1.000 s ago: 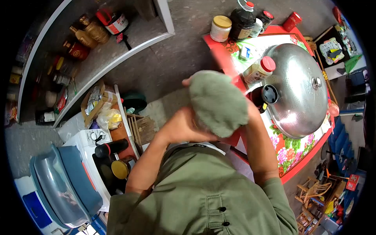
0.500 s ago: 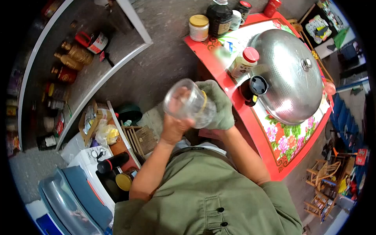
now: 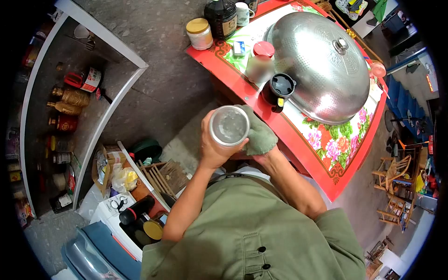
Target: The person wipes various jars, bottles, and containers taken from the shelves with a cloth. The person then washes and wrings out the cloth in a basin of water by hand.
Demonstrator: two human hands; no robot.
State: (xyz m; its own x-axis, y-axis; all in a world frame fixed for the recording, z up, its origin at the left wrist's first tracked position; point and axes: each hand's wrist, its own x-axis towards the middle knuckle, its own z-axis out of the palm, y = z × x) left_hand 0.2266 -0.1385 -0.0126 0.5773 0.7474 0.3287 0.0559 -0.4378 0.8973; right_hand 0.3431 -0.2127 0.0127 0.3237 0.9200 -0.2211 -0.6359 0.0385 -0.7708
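Note:
My left hand (image 3: 212,151) is wrapped round a clear plastic jar (image 3: 228,125), its round end tilted up toward me. A grey-green cloth (image 3: 257,135) covers most of my right hand (image 3: 264,157) and is pressed against the jar's right side. The fingers under the cloth are mostly hidden. Beyond my hands, on the red-edged table (image 3: 298,161), stand a black cup (image 3: 279,88) and a red-lidded jar (image 3: 262,50), its body blurred. A big perforated metal dome cover (image 3: 322,70) sits behind them.
A yellow-lidded jar (image 3: 199,35) and a dark bottle (image 3: 220,18) stand at the table's far left corner. Shelves with several bottles (image 3: 70,95) are on the left. At lower left are a cardboard box (image 3: 112,161), a black flask (image 3: 136,210) and a blue-grey bin (image 3: 105,254).
The jar has turned from lying sideways to having its round end facing up. My left hand has shifted to the jar's left side; the cloth stays against it. The view has shifted too.

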